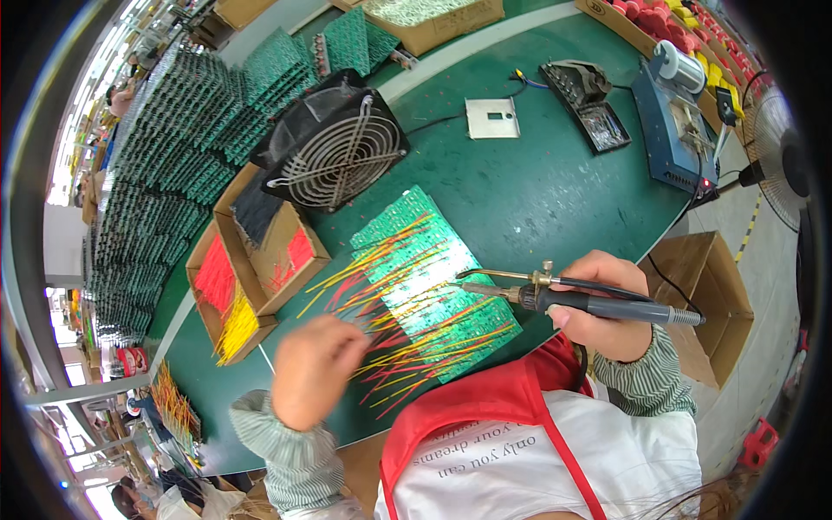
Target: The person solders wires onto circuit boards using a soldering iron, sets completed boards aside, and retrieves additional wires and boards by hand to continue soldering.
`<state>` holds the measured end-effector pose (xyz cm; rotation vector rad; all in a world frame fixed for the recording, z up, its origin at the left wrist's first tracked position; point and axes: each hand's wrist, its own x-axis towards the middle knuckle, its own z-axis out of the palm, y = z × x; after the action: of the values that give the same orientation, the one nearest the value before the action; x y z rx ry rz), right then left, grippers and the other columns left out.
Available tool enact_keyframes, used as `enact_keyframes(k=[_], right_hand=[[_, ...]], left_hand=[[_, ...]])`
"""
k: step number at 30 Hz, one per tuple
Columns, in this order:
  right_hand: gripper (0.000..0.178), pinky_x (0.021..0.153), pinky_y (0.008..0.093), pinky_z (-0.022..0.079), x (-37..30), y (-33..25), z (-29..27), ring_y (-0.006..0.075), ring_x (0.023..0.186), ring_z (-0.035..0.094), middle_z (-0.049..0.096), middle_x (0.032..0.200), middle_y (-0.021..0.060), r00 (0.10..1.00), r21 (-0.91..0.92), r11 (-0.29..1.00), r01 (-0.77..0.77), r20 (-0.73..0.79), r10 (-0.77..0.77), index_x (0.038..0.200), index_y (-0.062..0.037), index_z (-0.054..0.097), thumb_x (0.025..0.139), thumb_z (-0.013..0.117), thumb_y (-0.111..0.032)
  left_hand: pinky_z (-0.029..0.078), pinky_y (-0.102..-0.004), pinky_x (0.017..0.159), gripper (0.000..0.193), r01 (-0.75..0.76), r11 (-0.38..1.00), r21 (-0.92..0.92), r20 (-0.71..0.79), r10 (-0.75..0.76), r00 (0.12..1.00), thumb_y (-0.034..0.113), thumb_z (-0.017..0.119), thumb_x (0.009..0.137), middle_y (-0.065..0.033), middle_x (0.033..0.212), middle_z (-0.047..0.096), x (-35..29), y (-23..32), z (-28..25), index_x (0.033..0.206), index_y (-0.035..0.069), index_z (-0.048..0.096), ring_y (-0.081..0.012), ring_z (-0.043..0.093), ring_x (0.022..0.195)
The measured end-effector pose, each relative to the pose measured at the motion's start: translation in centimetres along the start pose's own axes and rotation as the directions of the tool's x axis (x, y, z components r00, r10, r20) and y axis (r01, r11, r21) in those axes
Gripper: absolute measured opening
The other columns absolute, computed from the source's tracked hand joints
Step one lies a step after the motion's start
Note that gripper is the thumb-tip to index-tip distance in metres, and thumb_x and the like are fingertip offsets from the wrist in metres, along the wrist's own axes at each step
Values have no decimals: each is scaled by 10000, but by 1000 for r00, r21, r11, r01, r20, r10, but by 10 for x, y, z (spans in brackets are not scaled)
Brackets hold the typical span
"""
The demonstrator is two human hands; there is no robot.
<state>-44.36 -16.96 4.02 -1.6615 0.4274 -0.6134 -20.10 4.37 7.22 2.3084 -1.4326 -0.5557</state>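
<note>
Green covers nearly everything in front of you: the curved green worktable point(537, 191) carries long stacked rows of green circuit boards point(173, 147) along its far left side, too many to count. Just this side of them a black cooling fan point(334, 143) with a wire grille leans on the rim of a cardboard box point(277, 251), one of two open boxes side by side that hold loose red and yellow wire pieces point(227, 299). One blue soldering station point(672, 130) stands at the right edge of the table, with a dark tray-like stand point(589, 104) and one small grey metal plate point(492, 118) to its left, well apart from your hands. One green circuit board panel point(429, 269) lies flat directly before you, bristling with red and yellow wire leads that fan out over its near edge. Your left hand point(316, 368) is at the panel's near left corner, fingers curled loosely among those leads; the blur keeps you from telling whether it grips any. Your right hand point(607, 303) is closed firmly around the one soldering iron point(576, 299), held nearly level, its tip pointing left over the panel's right side.
</note>
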Motion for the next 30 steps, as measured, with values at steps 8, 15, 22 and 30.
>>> enact_keyframes(k=[8,15,22,30], right_hand=[[186,547,213,435,11,4,12,58,621,565,638,726,36,1000,14,1000,-8,-12,9,883,-4,614,759,721,-90],[187,536,212,425,17,6,11,53,608,554,631,704,27,1000,-40,999,-5,-13,5,878,-8,616,750,722,-94],[184,528,216,417,25,9,13,56,590,538,621,692,27,999,-33,998,-49,-12,49,864,-12,616,743,724,-98],[197,547,224,430,27,9,13,65,612,551,625,710,34,995,-25,995,-101,-26,101,865,-13,616,737,729,-111]], left_hand=[[483,-312,627,176,246,969,-4,-231,-240,943,131,684,785,-111,766,624,68,-124,-36,888,-11,670,-198,607,669],[482,-362,746,307,144,986,86,-145,-130,981,201,715,774,-148,919,605,104,-151,-24,1005,3,669,-269,609,810],[478,-364,757,209,128,989,72,25,-130,991,168,680,802,-135,897,587,105,-154,-33,926,0,684,-269,602,815],[458,-302,680,202,123,991,43,79,-126,989,156,673,834,-89,885,574,100,-158,-40,947,-11,677,-183,565,744]])
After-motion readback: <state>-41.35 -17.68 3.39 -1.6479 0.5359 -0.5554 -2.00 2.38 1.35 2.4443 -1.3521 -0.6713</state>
